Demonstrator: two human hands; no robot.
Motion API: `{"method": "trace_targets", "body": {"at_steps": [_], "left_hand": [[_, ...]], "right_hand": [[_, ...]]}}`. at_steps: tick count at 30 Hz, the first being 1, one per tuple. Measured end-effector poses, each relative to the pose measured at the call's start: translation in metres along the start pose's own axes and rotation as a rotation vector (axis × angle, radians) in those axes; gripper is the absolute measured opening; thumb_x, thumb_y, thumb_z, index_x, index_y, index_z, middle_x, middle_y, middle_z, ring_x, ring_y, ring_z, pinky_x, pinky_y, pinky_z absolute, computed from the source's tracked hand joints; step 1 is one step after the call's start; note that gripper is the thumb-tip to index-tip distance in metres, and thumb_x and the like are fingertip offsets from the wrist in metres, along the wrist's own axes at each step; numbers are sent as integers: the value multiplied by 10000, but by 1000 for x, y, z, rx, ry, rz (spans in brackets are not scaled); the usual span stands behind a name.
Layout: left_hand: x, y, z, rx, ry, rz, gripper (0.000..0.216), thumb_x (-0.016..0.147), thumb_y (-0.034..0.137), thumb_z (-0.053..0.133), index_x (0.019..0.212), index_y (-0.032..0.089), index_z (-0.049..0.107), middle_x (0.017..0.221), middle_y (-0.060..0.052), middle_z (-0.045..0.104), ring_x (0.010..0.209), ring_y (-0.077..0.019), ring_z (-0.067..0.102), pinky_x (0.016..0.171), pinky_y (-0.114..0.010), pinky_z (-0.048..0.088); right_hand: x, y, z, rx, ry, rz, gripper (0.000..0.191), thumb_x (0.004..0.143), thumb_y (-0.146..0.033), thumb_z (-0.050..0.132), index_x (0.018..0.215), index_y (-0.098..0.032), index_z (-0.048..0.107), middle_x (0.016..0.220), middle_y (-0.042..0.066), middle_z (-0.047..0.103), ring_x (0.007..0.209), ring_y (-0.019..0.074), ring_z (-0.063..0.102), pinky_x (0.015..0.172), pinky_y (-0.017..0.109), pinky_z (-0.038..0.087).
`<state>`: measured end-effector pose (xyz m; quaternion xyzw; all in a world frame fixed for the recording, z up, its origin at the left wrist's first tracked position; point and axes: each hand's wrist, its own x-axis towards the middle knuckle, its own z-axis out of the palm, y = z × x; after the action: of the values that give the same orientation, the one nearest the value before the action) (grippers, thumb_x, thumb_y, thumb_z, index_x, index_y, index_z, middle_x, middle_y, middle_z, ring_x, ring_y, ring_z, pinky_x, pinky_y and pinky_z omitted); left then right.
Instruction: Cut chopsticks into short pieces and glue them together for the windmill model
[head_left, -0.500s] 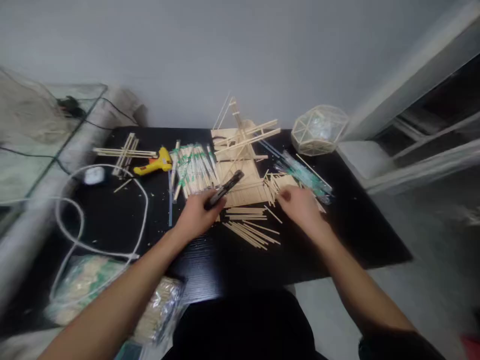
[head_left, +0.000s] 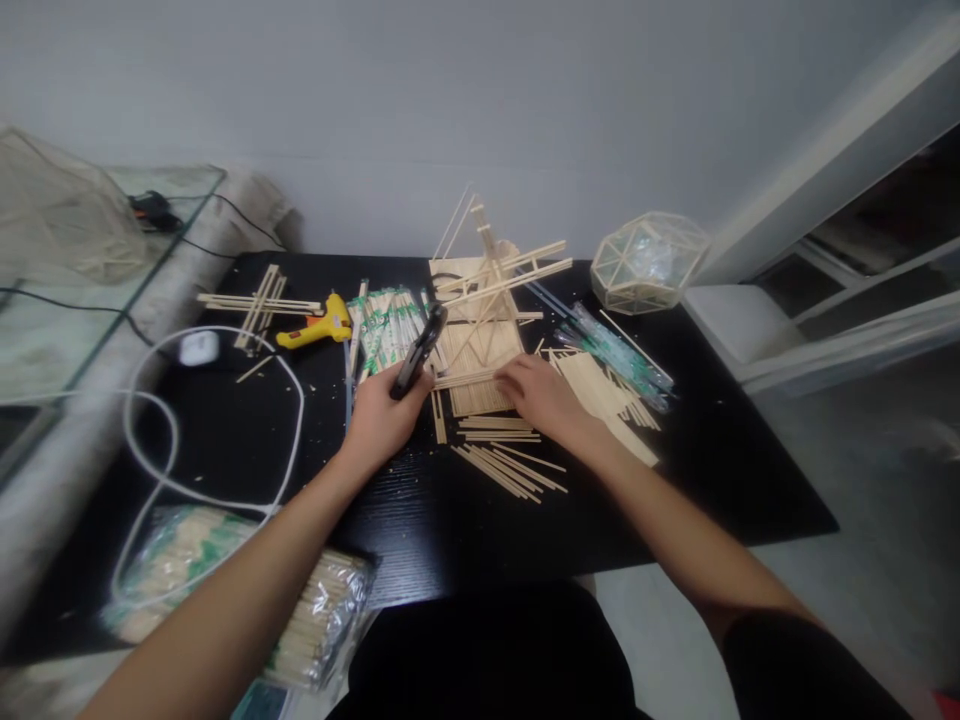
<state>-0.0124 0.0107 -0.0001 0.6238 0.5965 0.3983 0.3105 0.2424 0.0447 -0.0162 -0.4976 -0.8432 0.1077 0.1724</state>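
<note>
Your left hand's (head_left: pixel 382 412) grip holds a black tool (head_left: pixel 420 352). Thin sticks (head_left: pixel 466 379) span the wooden board (head_left: pixel 480 402) to your right hand's (head_left: pixel 544 395) pinch; loosening it could let them skew.

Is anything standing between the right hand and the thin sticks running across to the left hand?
Nothing visible does: the right hand is right at one end of the thin sticks. The black tool is in the left hand, at the other end, not between.
</note>
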Motion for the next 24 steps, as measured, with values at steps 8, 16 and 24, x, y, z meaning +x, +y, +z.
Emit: {"method": "trace_targets", "body": {"at_steps": [8,16,24], "left_hand": [[5,-3,-3,10,34,-51,304,851,461,611,759,173,647,655,9,564,661,-162,495,646,-307,376],[7,-5,-4,90,34,-55,292,852,454,597,728,189,609,635,16,553,652,-168,505,632,-301,360],[8,-6,-3,144,42,-60,276,857,468,610,792,202,646,688,-4,619,681,-187,555,660,-306,383]], "right_hand": [[-3,7,13,-39,59,-65,138,970,-146,605,883,-176,708,895,96,672,884,245,610,823,376,458],[-3,12,21,-166,28,-108,160,1004,-143,519,916,-170,651,936,115,643,912,271,541,780,372,363],[-6,10,11,4,128,-94,170,1034,-179,450,913,-203,565,946,95,645,916,249,559,801,364,360]]}}
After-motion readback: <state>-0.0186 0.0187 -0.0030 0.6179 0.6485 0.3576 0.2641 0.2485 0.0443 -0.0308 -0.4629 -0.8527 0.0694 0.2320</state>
